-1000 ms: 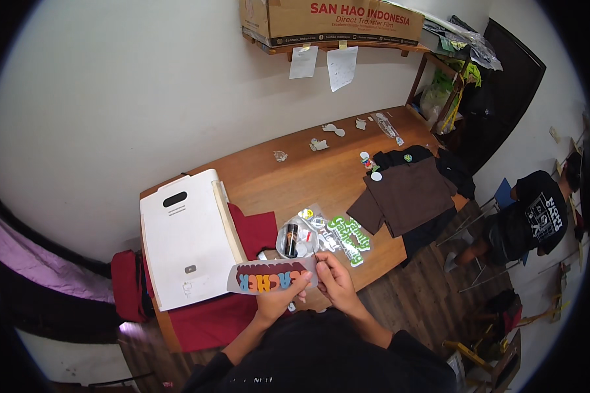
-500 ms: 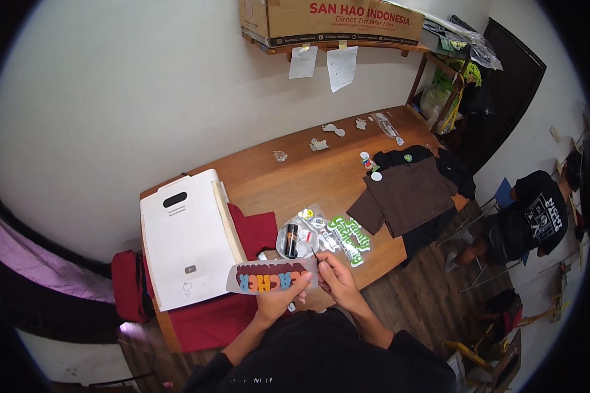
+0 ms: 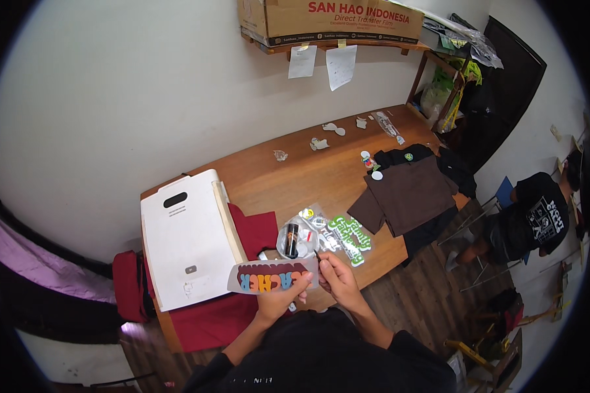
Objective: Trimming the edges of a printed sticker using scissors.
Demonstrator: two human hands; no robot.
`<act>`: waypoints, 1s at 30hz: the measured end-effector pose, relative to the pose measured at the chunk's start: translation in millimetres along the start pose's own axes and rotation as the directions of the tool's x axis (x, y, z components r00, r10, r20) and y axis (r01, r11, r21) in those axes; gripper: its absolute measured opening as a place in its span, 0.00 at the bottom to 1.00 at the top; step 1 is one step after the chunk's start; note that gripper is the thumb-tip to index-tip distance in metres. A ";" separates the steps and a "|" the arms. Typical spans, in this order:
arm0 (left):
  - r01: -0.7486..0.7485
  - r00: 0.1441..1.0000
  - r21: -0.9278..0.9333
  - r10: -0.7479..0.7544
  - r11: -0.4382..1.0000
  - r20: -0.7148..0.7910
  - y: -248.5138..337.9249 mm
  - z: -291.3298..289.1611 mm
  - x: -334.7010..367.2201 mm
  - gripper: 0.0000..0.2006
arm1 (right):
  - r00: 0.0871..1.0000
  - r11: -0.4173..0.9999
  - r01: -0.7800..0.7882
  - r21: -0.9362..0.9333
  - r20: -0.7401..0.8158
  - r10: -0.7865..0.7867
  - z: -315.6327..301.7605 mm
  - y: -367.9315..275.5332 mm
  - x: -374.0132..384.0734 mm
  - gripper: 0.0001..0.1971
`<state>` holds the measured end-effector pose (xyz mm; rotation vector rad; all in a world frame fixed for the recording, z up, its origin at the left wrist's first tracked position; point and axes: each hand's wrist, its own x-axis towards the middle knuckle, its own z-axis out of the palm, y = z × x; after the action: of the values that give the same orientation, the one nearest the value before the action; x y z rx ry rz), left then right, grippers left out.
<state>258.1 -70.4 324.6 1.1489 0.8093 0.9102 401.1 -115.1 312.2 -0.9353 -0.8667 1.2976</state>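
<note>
Above the table's near edge, a strip of clear transfer film [image 3: 263, 268] with colourful block lettering is pinched in my left hand [image 3: 278, 302], thumb on top. My right hand [image 3: 337, 278] is closed at the film's right end around a thin dark tool [image 3: 316, 253], whose tip points up and away; its exact kind is too small to tell. Just beyond the hands stands a round clear container [image 3: 283, 243] with a black bottle [image 3: 291, 237] in it. Beside it lie further film pieces with green-and-white lettering [image 3: 351, 241].
To the left, a white heat press [image 3: 190, 242] stands over dark red fabric [image 3: 210, 324]. A folded brown shirt [image 3: 416, 196] lies on black cloth at right. Film scraps [image 3: 319, 144] are along the wall side of the table [image 3: 255, 180]. A person [image 3: 537, 216] sits farther right.
The dark tool's tip and my right hand have shifted very slightly to the right at the film's end. My left hand and the film stay almost where they were.
</note>
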 end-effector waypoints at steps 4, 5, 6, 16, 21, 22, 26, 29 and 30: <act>0.003 1.000 -0.002 -0.003 1.000 -0.005 -1.0 -0.2 0.7 0.04 | 1.000 1.000 -0.016 -0.001 0.002 0.016 -0.8 -2.9 0.0 0.11; -0.001 1.000 -0.004 0.001 1.000 -0.004 0.4 0.2 0.9 0.04 | 1.000 1.000 -0.016 -0.027 0.002 0.016 -0.1 -3.7 0.1 0.11; -0.005 1.000 -0.006 0.005 1.000 -0.002 1.1 0.4 1.1 0.04 | 1.000 0.998 -0.016 -0.053 0.001 0.016 0.3 -4.2 0.4 0.11; 0.010 1.000 0.005 -0.010 1.000 -0.008 -1.8 0.1 1.2 0.05 | 0.998 0.997 -0.057 0.049 0.001 0.057 -6.5 0.3 1.2 0.11; -0.041 0.999 0.006 0.041 0.999 0.011 -5.3 -1.6 1.1 0.05 | 0.998 0.998 -0.059 -0.013 0.029 0.059 -1.6 -7.6 -0.7 0.11; -0.040 0.999 0.006 0.040 0.999 0.012 -6.0 -2.0 1.0 0.05 | 0.998 0.998 -0.059 -0.013 0.028 0.059 -2.2 -6.2 -1.0 0.11; -0.023 1.000 0.001 0.023 1.000 0.016 -7.8 -2.1 1.5 0.05 | 0.999 1.000 -0.031 0.001 0.018 0.031 -6.6 0.1 -1.0 0.10; -0.038 0.999 -0.009 0.038 0.999 0.015 -7.8 -2.2 1.5 0.04 | 0.999 0.999 -0.028 -0.016 0.027 0.029 -4.8 -3.9 -1.3 0.10; -0.041 0.999 -0.005 0.042 0.999 0.018 -8.0 -2.3 1.4 0.04 | 0.999 0.999 -0.028 -0.027 0.030 0.029 -4.1 -5.2 -1.4 0.10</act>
<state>258.0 -69.4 316.3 1.1722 0.7705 0.9340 406.7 -117.0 315.4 -0.9535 -0.8989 1.3312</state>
